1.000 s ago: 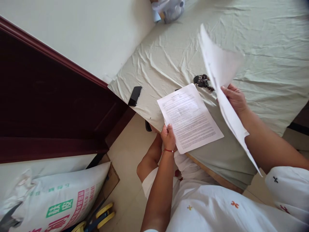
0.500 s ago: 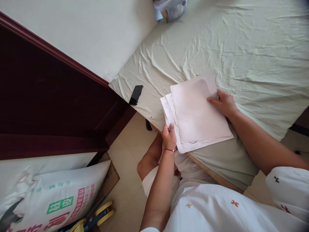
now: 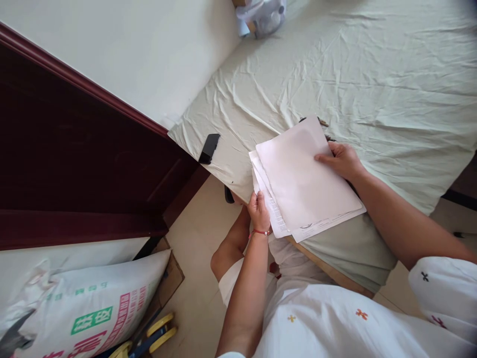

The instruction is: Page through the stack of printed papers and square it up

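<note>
A loose stack of paper sheets point(image 3: 309, 179) is between my two hands, over the near edge of the cloth-covered surface. The top sheet looks blank; printed lines show along the edges of the sheets beneath. My left hand point(image 3: 259, 211), with a red string bracelet at the wrist, grips the lower left edge, thumb on top. At the right edge my right hand point(image 3: 343, 160) pinches the sheets, thumb on the top sheet and fingers hidden underneath. Small dark items point(image 3: 323, 122), too covered to name, peek out behind the papers' far edge.
A black phone-like slab point(image 3: 209, 148) lies near the left corner of the pale green cloth point(image 3: 391, 99). A clear bag point(image 3: 266, 17) stands at the back by the wall. On the floor at left are a printed white sack point(image 3: 97, 303) and a yellow-wheeled item point(image 3: 160, 333).
The upper sheets have slid right and toward me against the ones in my left hand, so the stack is more fanned. Dark items behind the papers show more.
</note>
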Motion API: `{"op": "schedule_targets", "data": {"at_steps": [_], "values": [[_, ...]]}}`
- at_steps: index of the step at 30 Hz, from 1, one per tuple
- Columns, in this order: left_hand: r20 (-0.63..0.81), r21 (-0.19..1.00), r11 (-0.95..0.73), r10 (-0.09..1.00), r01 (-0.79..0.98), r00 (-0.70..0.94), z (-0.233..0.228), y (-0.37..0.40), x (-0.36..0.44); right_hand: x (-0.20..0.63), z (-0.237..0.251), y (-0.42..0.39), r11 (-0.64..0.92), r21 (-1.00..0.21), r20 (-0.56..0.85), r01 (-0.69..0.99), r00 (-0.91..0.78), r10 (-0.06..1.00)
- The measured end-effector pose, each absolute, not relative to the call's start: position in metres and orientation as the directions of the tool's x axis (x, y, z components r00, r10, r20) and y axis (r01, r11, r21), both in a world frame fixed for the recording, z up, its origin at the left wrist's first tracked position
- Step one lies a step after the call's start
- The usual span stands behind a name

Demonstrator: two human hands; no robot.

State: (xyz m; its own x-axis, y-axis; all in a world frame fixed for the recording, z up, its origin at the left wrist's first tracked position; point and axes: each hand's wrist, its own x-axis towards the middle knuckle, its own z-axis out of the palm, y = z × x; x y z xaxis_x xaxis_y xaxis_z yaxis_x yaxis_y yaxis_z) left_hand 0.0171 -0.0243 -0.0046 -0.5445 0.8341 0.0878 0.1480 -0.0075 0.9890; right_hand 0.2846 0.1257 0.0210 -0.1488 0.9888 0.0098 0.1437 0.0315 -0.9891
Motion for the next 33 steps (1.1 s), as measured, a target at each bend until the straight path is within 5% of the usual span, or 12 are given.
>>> {"op": "schedule_targets", "data": {"at_steps": [5,20,33], "values": [[0.048,0.998,-0.02,0.832,0.056,-0.552,-0.0058,-0.0235,0.0188,0.285,0.0168,0.1252,0.022,-0.982,-0.005,0.185,-0.144,0.99],[0.018,1.0,-0.024,0.814,-0.003,-0.58,-0.002,-0.0199,0.02,0.2815,0.0246,0.1225,-0.042,-0.988,-0.022,-0.15,-0.135,0.991],[-0.087,0.982,-0.02,0.831,-0.186,-0.55,-0.0022,-0.0171,0.0165,0.2825,0.0197,0.1233,-0.028,-0.981,-0.007,-0.194,-0.106,0.994]]}}
